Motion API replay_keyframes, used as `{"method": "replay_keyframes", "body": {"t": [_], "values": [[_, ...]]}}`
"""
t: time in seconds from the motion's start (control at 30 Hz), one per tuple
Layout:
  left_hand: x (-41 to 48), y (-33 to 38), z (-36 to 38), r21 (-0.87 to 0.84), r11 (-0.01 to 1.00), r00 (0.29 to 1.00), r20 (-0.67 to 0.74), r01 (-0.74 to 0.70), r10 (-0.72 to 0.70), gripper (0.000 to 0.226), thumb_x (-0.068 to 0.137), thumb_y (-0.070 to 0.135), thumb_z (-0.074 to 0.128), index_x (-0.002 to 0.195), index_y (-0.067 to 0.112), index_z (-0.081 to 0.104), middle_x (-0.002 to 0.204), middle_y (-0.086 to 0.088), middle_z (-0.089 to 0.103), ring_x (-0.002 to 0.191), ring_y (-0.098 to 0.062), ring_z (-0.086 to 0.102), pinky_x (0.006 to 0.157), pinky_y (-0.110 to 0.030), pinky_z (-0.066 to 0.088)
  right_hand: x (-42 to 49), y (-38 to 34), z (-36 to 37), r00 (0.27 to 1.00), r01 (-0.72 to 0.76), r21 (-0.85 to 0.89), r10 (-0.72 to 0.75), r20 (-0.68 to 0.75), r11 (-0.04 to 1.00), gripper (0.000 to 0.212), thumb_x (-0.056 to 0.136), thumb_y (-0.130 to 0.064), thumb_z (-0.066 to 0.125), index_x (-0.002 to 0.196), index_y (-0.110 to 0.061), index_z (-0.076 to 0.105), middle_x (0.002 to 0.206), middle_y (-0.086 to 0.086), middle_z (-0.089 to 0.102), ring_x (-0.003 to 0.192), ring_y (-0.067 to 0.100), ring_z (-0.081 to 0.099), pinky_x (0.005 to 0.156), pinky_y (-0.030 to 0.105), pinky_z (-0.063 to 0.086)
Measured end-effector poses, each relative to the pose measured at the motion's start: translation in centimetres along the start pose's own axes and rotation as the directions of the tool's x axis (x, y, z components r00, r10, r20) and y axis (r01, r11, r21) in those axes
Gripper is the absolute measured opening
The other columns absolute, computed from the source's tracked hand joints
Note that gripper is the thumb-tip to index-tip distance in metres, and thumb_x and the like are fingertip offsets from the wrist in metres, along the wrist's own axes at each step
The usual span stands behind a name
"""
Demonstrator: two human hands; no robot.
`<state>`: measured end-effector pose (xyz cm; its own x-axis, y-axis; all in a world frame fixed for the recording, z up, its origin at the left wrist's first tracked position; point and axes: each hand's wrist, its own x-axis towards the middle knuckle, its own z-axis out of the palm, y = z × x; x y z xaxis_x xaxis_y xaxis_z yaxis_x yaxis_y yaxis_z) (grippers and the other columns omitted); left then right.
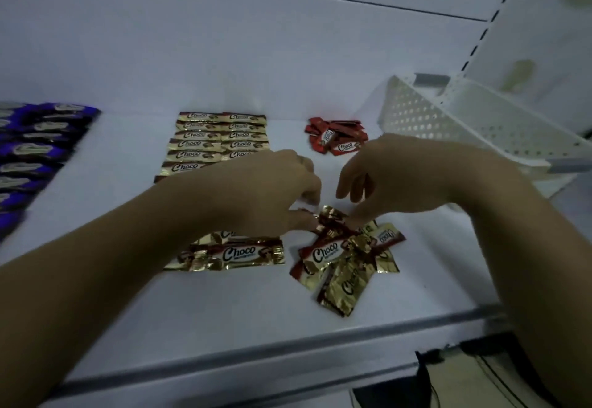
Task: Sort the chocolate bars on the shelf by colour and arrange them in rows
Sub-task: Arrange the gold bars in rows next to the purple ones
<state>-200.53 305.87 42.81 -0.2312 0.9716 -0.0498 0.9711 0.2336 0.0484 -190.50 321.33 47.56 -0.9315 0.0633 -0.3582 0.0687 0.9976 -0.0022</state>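
Unsorted heap (342, 263) of gold and red bars lies near the front edge of the shelf (224, 305), right of centre. The left hand (272, 190) has its fingers curled and appears to pinch the end of a gold bar (331, 217) at the heap's far side. The right hand (400, 177) arches over the same bar, fingers pointing down; whether it grips cannot be told.

Judgement: the bars are light, their foil wrappers thin, crinkly and slippery. They are best taken by the crimped end seal, one at a time.

Legible: "Choco" on gold and red wrappers. Gold rows (217, 138) lie at centre, a red pile (336, 137) behind, and purple bars (35, 151) far left, print unreadable.
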Motion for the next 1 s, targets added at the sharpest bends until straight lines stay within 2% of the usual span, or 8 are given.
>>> {"method": "replay_keyframes", "body": {"t": [0.2,0.33,0.43,0.5,0.63,0.77,0.9,1.0], "values": [[0.0,0.5,0.3,-0.140,0.990,1.000,-0.019,0.008,-0.011,0.022,0.090,0.046,0.059,0.104,0.029,0.060,0.106,0.011,0.051,0.101,-0.010,0.045,0.089,-0.033,0.044,1.0,-0.8,0.9,0.998,0.051,0.037,-0.049,-0.032,0.998,0.029,0.081,-0.030,0.074,0.107,-0.032,0.060,0.084,-0.019,0.059,0.076,-0.002,0.055,0.067,0.019,0.045],[-0.4,0.1,0.3,-0.294,0.954,0.997,-0.027,0.064,-0.075,0.020,0.086,0.043,0.065,0.095,0.028,0.056,0.094,0.010,0.056,0.089,-0.011,0.054,0.081,-0.037,0.051,1.3,-0.6,0.5,0.994,0.090,0.103,-0.083,-0.073,0.991,0.017,0.082,-0.025,0.073,0.078,-0.030,0.057,0.069,-0.015,0.058,0.062,-0.001,0.053,0.059,0.017,0.038],[-0.9,-0.7,0.0,-0.425,0.903,0.980,-0.143,0.062,-0.135,0.013,0.089,0.032,0.064,0.091,0.026,0.053,0.087,0.008,0.059,0.080,-0.012,0.058,0.073,-0.035,0.053,1.6,0.3,-0.4,0.974,0.103,0.267,-0.043,-0.220,0.958,0.012,0.083,-0.023,0.072,0.076,-0.015,0.066,0.068,0.001,0.062,0.060,0.013,0.053,0.063,0.033,0.046],[-1.1,-1.6,-0.4,-0.529,0.847,0.946,-0.241,0.058,-0.216,0.012,0.089,0.028,0.065,0.091,0.029,0.054,0.084,0.009,0.061,0.073,-0.007,0.059,0.064,-0.024,0.049,1.7,0.8,-1.1,0.948,0.141,0.414,-0.003,-0.317,0.899,0.006,0.084,-0.018,0.070,0.083,-0.012,0.069,0.074,0.008,0.067,0.070,0.023,0.061,0.069,0.038,0.052],[-1.7,-4.1,-1.1,-0.696,0.712,0.863,-0.299,0.094,-0.407,0.019,0.087,0.022,0.069,0.102,0.028,0.059,0.086,0.009,0.063,0.066,-0.002,0.057,0.058,-0.014,0.041,2.9,0.9,-1.9,0.892,0.250,0.671,0.104,-0.440,0.698,0.009,0.085,-0.007,0.069,0.094,-0.009,0.070,0.078,0.010,0.073,0.070,0.019,0.070,0.065,0.024,0.058],[-2.6,-6.4,-1.2,-0.727,0.671,0.795,-0.314,0.150,-0.518,0.017,0.085,0.018,0.071,0.093,0.030,0.064,0.082,0.011,0.063,0.067,-0.002,0.059,0.055,-0.008,0.043,5.3,0.4,-2.5,0.878,0.278,0.750,0.158,-0.452,0.600,0.005,0.087,-0.003,0.066,0.091,-0.003,0.069,0.070,0.001,0.073,0.062,0.011,0.070,0.057,0.018,0.053],[-2.8,-8.1,-0.9,-0.804,0.574,0.697,-0.323,0.154,-0.640,0.005,0.086,0.019,0.070,0.088,0.021,0.067,0.073,0.006,0.064,0.056,0.003,0.055,0.052,-0.008,0.041,7.9,-0.1,-3.3,0.858,0.297,0.733,0.166,-0.486,0.611,0.005,0.087,-0.009,0.068,0.082,-0.009,0.070,0.066,-0.002,0.069,0.058,0.003,0.063,0.056,0.015,0.050],[-2.8,-9.0,-0.9,-0.884,0.450,0.593,-0.297,0.125,-0.749,0.004,0.086,0.022,0.070,0.087,0.019,0.067,0.078,0.000,0.070,0.066,-0.010,0.065,0.059,-0.018,0.049,10.0,-0.5,-3.6,0.848,0.310,0.770,0.205,-0.489,0.558,0.010,0.088,-0.013,0.067,0.079,-0.008,0.070,0.063,-0.001,0.064,0.054,0.005,0.057,0.052,0.016,0.048]]}}
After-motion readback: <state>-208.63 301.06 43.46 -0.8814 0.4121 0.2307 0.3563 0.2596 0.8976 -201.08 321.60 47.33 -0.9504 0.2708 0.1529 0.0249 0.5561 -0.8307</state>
